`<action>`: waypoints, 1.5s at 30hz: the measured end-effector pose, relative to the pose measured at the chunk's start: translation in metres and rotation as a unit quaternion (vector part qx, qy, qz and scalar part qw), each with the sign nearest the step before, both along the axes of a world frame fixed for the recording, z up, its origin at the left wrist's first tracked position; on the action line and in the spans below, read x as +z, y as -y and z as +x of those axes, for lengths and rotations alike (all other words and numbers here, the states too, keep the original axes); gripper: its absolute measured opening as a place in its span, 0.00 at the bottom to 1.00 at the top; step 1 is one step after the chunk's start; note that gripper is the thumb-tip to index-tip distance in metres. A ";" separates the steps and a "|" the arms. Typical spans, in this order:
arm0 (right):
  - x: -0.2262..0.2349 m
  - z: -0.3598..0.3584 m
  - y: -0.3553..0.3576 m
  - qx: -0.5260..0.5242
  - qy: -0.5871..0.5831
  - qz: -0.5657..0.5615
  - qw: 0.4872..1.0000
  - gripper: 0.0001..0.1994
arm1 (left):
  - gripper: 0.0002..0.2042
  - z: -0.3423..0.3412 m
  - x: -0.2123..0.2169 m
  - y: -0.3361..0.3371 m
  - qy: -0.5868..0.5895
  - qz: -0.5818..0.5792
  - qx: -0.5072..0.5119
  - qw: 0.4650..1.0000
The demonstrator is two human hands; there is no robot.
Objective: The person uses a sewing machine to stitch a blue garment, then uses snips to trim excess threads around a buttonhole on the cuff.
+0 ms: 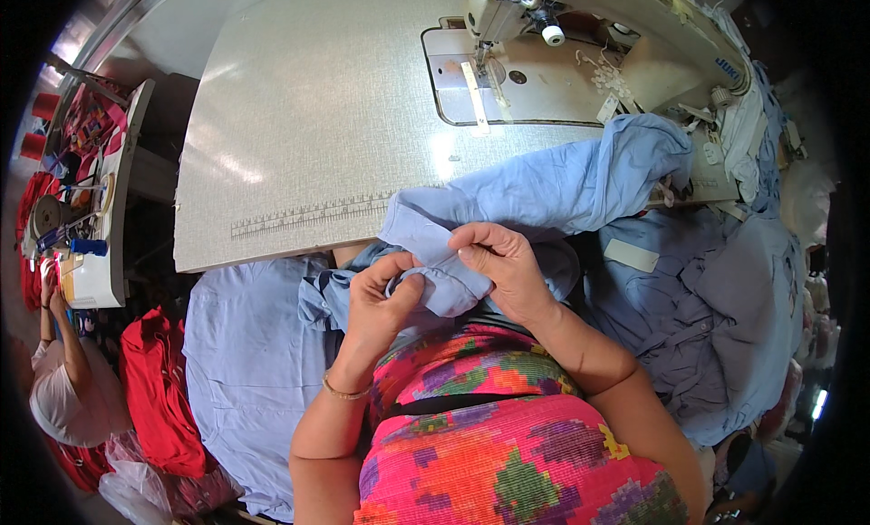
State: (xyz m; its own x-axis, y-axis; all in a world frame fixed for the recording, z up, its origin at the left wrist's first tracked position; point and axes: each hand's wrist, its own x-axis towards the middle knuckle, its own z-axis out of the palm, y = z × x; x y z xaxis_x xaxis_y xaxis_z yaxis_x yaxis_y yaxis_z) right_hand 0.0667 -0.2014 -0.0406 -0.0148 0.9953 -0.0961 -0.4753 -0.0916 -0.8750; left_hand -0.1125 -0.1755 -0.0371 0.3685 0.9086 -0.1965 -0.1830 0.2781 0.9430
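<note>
A light blue garment (544, 182) lies over the front edge of the sewing table (299, 117), one end bunched toward the right and the other hanging into my lap. My left hand (385, 294) pinches its folded edge between thumb and fingers. Close beside it, my right hand (503, 262) grips the same cloth by another edge, thumb against forefinger. Between the two hands the fabric is folded over; which part of the garment this is, I cannot tell. Beyond the cloth stands the sewing machine (485, 49), its needle area apart from both hands.
Blue garments are heaped at my right (698, 316), with a pale label (632, 255) on them, and more blue cloth (254, 362) hangs at my left. Red cloth (159, 393) lies further left, near another person (77, 389) at a second machine. A ruler scale (308, 215) marks the tabletop.
</note>
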 end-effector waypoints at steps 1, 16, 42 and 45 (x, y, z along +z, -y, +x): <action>0.000 0.000 0.000 0.002 -0.012 -0.003 1.000 0.08 | 0.07 0.000 0.002 0.001 0.008 -0.011 -0.004 1.000; 0.008 0.004 0.004 0.020 0.096 0.025 0.995 0.07 | 0.04 -0.002 0.014 -0.002 -0.104 0.065 -0.050 0.991; 0.004 0.003 0.001 0.003 0.251 0.139 0.958 0.08 | 0.08 -0.023 -0.012 -0.003 0.052 -0.040 0.027 0.997; 0.005 0.004 0.002 0.017 0.277 0.146 0.949 0.09 | 0.09 -0.027 -0.023 -0.003 0.082 -0.043 0.032 0.995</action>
State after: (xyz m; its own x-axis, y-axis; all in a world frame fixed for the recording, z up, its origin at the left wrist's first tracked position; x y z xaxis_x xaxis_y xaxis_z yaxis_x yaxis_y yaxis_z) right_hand 0.0706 -0.2038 -0.0351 -0.0758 0.9804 0.1819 0.0650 0.1869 -0.9802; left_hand -0.1395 -0.1726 -0.0601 0.3443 0.9135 -0.2169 -0.3527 0.3400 0.8718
